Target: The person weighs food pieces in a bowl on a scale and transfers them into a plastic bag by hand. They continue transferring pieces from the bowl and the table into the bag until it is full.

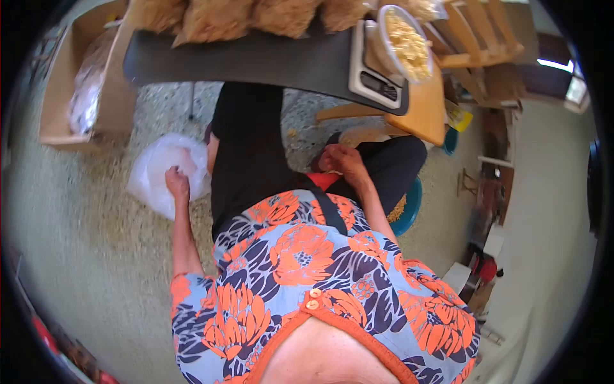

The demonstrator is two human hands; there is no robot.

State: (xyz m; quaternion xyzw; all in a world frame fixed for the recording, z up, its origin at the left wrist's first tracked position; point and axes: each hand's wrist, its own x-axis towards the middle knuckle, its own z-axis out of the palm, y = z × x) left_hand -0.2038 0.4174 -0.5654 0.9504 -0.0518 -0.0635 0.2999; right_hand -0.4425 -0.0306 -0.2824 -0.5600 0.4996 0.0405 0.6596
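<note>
On the left, my left hand (177,183) is over a translucent white plastic bag (151,182) on the floor. Its fingers are curled together; what they hold, if anything, is too small to tell. My right hand (344,161) is above my lap, near my bent leg, with its fingers closed. Whatever it may hold is hidden. A bit of red material (323,180) shows just below it. Beside my right thigh, a teal basin (412,208) holds small yellowish pieces, partly hidden by my leg and forearm.
A dark tabletop (256,59) ahead bears several filled brown bags (214,22). A scale (382,89) stands at its right end, with a tub (409,46) of pale yellow pieces. Left is a cardboard box (54,105); right are a wooden stool (419,115) and wooden chair (480,57).
</note>
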